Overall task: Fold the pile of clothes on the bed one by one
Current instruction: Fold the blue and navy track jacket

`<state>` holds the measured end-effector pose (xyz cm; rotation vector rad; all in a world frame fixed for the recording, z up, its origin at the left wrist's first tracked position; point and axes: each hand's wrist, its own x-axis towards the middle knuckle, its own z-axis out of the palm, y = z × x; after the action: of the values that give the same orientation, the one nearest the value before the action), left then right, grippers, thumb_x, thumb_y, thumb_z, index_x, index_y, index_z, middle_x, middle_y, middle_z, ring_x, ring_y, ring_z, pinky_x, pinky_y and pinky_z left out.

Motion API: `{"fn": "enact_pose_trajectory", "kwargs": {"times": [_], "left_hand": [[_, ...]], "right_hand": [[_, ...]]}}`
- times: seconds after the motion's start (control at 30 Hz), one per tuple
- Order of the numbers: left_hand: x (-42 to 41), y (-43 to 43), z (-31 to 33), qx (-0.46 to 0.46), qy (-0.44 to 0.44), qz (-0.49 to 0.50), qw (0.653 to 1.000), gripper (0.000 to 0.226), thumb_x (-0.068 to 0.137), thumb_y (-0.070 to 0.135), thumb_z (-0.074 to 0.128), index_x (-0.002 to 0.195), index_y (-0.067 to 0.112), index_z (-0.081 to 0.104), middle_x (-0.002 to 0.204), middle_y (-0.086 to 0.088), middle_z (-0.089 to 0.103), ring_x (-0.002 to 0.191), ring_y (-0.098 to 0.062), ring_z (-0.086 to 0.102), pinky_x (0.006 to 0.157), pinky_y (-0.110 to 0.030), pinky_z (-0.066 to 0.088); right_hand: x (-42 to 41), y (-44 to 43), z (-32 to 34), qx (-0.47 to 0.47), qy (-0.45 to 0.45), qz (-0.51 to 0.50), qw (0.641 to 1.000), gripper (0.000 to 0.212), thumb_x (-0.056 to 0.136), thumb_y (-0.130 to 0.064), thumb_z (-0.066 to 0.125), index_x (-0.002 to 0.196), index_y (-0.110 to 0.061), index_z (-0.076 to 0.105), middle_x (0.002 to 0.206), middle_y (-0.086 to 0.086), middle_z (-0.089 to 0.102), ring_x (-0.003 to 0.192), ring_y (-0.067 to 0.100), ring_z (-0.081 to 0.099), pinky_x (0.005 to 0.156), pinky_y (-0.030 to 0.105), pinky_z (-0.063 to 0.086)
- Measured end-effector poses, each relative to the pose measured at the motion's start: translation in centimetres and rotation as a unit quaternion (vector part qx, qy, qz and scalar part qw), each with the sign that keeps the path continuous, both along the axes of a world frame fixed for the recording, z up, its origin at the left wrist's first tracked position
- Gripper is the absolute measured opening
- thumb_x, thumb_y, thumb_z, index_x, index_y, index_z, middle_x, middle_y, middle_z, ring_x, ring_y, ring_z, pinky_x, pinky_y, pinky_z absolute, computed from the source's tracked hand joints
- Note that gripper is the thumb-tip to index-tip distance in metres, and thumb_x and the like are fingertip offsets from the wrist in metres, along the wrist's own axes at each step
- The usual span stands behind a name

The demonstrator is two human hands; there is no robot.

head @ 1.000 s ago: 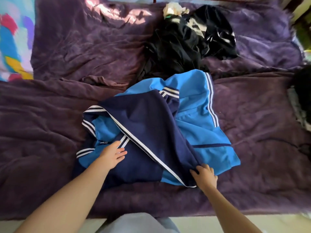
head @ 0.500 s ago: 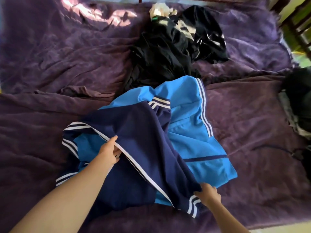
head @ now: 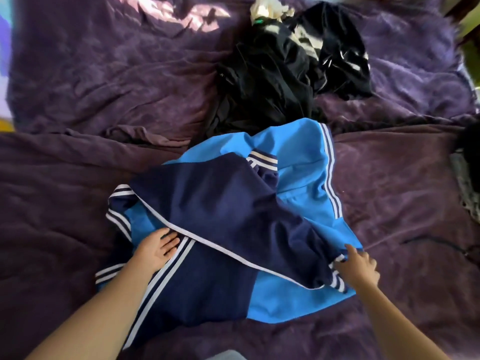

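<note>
a track jacket (head: 233, 216) in bright blue and navy, trimmed with white stripes, lies spread in the middle of the frame on the bed (head: 402, 193). the bed is covered by a crumpled purple blanket (head: 104, 81). one navy sleeve (head: 246, 219) is folded diagonally across the jacket's body, from the centre left down toward the lower right. it ends in a striped cuff (head: 337, 280).

the left hand (head: 155, 249), in the lower left of the frame, lies flat on the jacket with its fingers straight and close together. it presses the cloth down just beside a white stripe. the right hand (head: 358, 267), in the lower right, rests at the striped cuff with the index finger stretched out toward the sleeve. motion blur hides the other fingers, so i cannot tell whether it pinches the cuff or only touches it. both bare forearms reach in from the bottom edge.

a pile of dark clothes (head: 280, 71) sits crumpled in the upper centre, just above the jacket's top edge, touching or nearly touching it. a pale cloth (head: 267, 7) lies at the top of that pile. a patch of sunlight (head: 181, 15) falls on the blanket in the upper left. a dark thing (head: 471, 149) shows at the right edge, too cropped to identify, and a strip of bright patterned fabric (head: 4, 79) shows at the left edge.
</note>
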<state>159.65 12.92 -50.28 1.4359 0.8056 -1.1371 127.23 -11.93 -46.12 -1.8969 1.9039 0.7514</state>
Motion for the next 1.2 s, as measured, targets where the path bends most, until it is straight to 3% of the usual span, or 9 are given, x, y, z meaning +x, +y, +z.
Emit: {"fn": "enact_pose_trajectory", "kwargs": {"times": [0.2, 0.37, 0.5, 0.63, 0.73, 0.9, 0.97, 1.07, 1.2], "left_hand": [[3.4, -2.4, 0.9, -0.010, -0.040, 0.050, 0.998, 0.026, 0.092, 0.028, 0.056, 0.116, 0.020, 0.056, 0.122, -0.002, 0.058, 0.124, -0.023, 0.049, 0.095, -0.035, 0.036], [6.1, -3.8, 2.5, -0.090, 0.009, 0.088, 0.992, 0.028, 0.095, 0.033, 0.049, 0.116, 0.017, 0.058, 0.113, -0.005, 0.064, 0.097, -0.022, 0.062, 0.082, -0.038, 0.048], [9.2, -4.1, 3.5, -0.136, -0.063, 0.119, 0.982, 0.025, 0.098, 0.031, 0.042, 0.115, 0.017, 0.056, 0.132, -0.006, 0.055, 0.110, -0.020, 0.055, 0.091, -0.034, 0.044], [9.5, -3.5, 3.1, -0.129, -0.059, 0.087, 0.986, 0.021, 0.097, 0.026, 0.045, 0.112, 0.018, 0.058, 0.122, -0.005, 0.060, 0.107, -0.020, 0.058, 0.086, -0.034, 0.047], [9.2, -3.6, 2.5, -0.110, -0.065, 0.094, 0.987, 0.030, 0.096, 0.017, 0.046, 0.124, 0.011, 0.055, 0.109, -0.007, 0.062, 0.094, -0.021, 0.060, 0.082, -0.034, 0.049], [10.9, -4.2, 1.4, -0.090, -0.101, 0.148, 0.980, 0.039, 0.095, -0.003, 0.038, 0.132, 0.005, 0.048, 0.132, -0.015, 0.052, 0.116, -0.030, 0.053, 0.105, -0.042, 0.038], [12.1, -4.2, 1.3, -0.076, -0.121, 0.154, 0.978, 0.031, 0.095, -0.007, 0.035, 0.116, 0.007, 0.052, 0.125, -0.017, 0.052, 0.115, -0.031, 0.051, 0.106, -0.042, 0.037], [14.4, -4.2, 1.4, -0.065, -0.135, 0.167, 0.974, 0.028, 0.095, -0.006, 0.034, 0.088, 0.017, 0.049, 0.104, -0.009, 0.053, 0.091, -0.021, 0.054, 0.092, -0.036, 0.043], [16.2, -4.1, 1.0, -0.036, -0.180, 0.160, 0.970, 0.040, 0.096, 0.003, 0.041, 0.133, 0.018, 0.043, 0.116, -0.003, 0.053, 0.101, -0.018, 0.053, 0.098, -0.033, 0.037]], "right_hand": [[4.0, 6.3, -3.3, 0.008, 0.015, 0.183, 0.983, 0.064, 0.094, -0.052, 0.036, 0.149, -0.031, 0.011, 0.156, 0.011, 0.008, 0.143, 0.030, 0.011, 0.113, 0.046, 0.018], [6.0, 8.6, -4.1, 0.045, 0.005, 0.257, 0.965, 0.073, 0.094, -0.057, 0.034, 0.150, -0.030, -0.005, 0.158, 0.011, -0.006, 0.145, 0.029, 0.000, 0.113, 0.044, 0.017], [9.0, 7.8, -3.6, 0.098, 0.003, 0.229, 0.969, 0.066, 0.095, -0.045, 0.040, 0.150, -0.029, 0.008, 0.157, 0.011, 0.002, 0.144, 0.030, 0.004, 0.112, 0.046, 0.017], [15.4, 6.6, -1.7, -0.038, -0.092, 0.208, 0.973, 0.044, 0.093, -0.031, 0.043, 0.134, -0.014, 0.041, 0.141, 0.011, 0.037, 0.130, 0.030, 0.031, 0.102, 0.041, 0.028], [21.2, 4.7, -0.5, -0.093, -0.208, 0.207, 0.952, 0.043, 0.094, -0.036, 0.046, 0.130, -0.013, 0.048, 0.136, 0.008, 0.043, 0.127, 0.029, 0.034, 0.099, 0.041, 0.029], [29.6, 0.6, -0.4, -0.064, -0.263, 0.215, 0.938, 0.059, 0.091, -0.047, 0.049, 0.138, -0.014, 0.036, 0.135, 0.009, 0.047, 0.128, 0.030, 0.038, 0.101, 0.044, 0.030], [32.0, -0.7, -1.1, -0.018, -0.231, 0.259, 0.938, 0.061, 0.092, -0.039, 0.052, 0.144, -0.019, 0.026, 0.133, 0.010, 0.052, 0.125, 0.032, 0.042, 0.101, 0.044, 0.031], [34.6, -2.7, -2.5, -0.045, -0.223, 0.301, 0.926, 0.048, 0.095, -0.027, 0.046, 0.142, -0.026, 0.035, 0.122, 0.011, 0.062, 0.119, 0.028, 0.048, 0.098, 0.037, 0.028], [36.4, -2.4, -3.8, -0.088, -0.222, 0.207, 0.949, 0.052, 0.098, -0.033, 0.039, 0.147, -0.025, 0.024, 0.142, 0.011, 0.043, 0.138, 0.026, 0.025, 0.108, 0.045, 0.018]]}}
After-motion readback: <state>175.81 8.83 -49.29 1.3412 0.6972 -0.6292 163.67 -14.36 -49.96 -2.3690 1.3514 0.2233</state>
